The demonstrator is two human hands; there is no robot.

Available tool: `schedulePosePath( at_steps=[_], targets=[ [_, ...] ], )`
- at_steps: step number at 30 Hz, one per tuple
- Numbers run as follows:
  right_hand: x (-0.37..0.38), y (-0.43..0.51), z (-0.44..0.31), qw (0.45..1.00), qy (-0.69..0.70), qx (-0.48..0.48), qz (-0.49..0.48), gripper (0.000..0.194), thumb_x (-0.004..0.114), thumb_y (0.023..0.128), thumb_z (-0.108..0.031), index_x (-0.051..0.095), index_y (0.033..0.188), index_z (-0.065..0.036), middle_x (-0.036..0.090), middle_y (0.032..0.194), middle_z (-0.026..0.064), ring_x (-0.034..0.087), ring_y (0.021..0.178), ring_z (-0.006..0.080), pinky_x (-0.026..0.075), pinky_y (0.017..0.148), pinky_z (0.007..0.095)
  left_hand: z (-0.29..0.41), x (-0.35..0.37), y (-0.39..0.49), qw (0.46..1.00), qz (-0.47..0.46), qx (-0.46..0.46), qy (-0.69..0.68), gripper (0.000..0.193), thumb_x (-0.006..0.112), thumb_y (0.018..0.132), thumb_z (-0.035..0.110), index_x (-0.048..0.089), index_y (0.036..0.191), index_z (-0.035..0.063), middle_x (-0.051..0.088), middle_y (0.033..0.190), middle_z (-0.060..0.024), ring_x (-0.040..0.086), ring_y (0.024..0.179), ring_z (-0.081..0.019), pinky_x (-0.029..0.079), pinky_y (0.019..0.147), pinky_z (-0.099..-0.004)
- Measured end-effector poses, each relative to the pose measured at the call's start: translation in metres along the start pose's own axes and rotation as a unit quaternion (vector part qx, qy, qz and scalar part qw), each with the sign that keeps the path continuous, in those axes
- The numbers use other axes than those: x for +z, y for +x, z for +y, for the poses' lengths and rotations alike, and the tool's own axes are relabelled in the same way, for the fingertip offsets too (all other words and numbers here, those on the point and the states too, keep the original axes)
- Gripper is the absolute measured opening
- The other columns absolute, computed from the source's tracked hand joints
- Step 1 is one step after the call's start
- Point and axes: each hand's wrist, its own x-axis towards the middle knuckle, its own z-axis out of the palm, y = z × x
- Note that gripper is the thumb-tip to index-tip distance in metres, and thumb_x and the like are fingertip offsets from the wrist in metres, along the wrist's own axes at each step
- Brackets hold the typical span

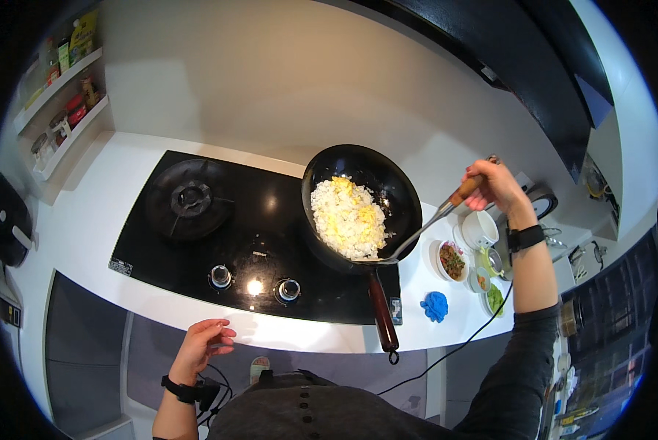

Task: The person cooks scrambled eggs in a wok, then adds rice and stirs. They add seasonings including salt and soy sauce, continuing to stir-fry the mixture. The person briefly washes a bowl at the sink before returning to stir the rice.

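My right hand (491, 187) grips the wooden handle of a metal spatula (425, 230), whose working end meets the near right part of a black wok (403, 198). White rice mixed with yellow egg (348, 220) lies in the wok's left and middle part. The wok sits tilted on the right side of a black glass gas cooktop (252, 220), its dark red-brown handle (382, 319) pointing towards me past the counter's front edge. My left hand (205, 341) is in the air near that edge, fingers loosely curled and apart, holding nothing.
Right of the wok stand a bowl of chopped brown and green food (452, 260), a white bowl (480, 230), a plate of green pieces (495, 300) and a crumpled blue cloth (434, 306). A black cable (466, 341) crosses the counter's front. Two knobs (288, 290) face me.
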Motion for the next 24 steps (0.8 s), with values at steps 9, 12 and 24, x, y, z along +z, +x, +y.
schedulePosePath(
  at_steps=[9, 12, 24],
  targets=[
    [0.048, 0.046, 0.041, 0.965, 0.22, -0.046, 0.137, 0.028, 0.055, 0.081, -0.021, 0.055, 0.087, 0.007, 0.062, 0.07, 0.0233, 0.064, 0.05, 0.0273, 0.057, 0.045, 0.0308, -0.016, 0.01, -0.007, 0.998, 0.034, 0.01, -0.049, 0.022, 0.051, 0.089, 0.015, 0.056, 0.103, -0.0011, 0.064, 0.087, -0.0117, 0.062, 0.071, -0.015, 0.056, 0.065, -0.033],
    [0.01, 0.028, 0.019, 0.981, 0.153, -0.041, 0.112, 0.027, 0.055, 0.081, -0.02, 0.055, 0.086, 0.007, 0.062, 0.069, 0.022, 0.064, 0.049, 0.0255, 0.056, 0.044, 0.0298, -0.018, 0.012, -0.004, 0.997, 0.044, 0.018, -0.054, 0.021, 0.05, 0.089, 0.014, 0.057, 0.104, -0.0003, 0.065, 0.086, -0.0121, 0.063, 0.07, -0.0163, 0.056, 0.065, -0.0345],
    [0.064, 0.032, 0.021, 0.989, 0.062, -0.138, 0.002, 0.019, 0.056, 0.08, -0.015, 0.058, 0.083, 0.003, 0.062, 0.069, 0.0167, 0.063, 0.049, 0.0213, 0.054, 0.045, 0.0273, -0.021, 0.031, 0.008, 0.999, 0.024, 0.005, -0.036, 0.022, 0.053, 0.088, 0.016, 0.058, 0.103, 0.0007, 0.064, 0.088, -0.0101, 0.062, 0.075, -0.0156, 0.055, 0.069, -0.035]
  ],
)
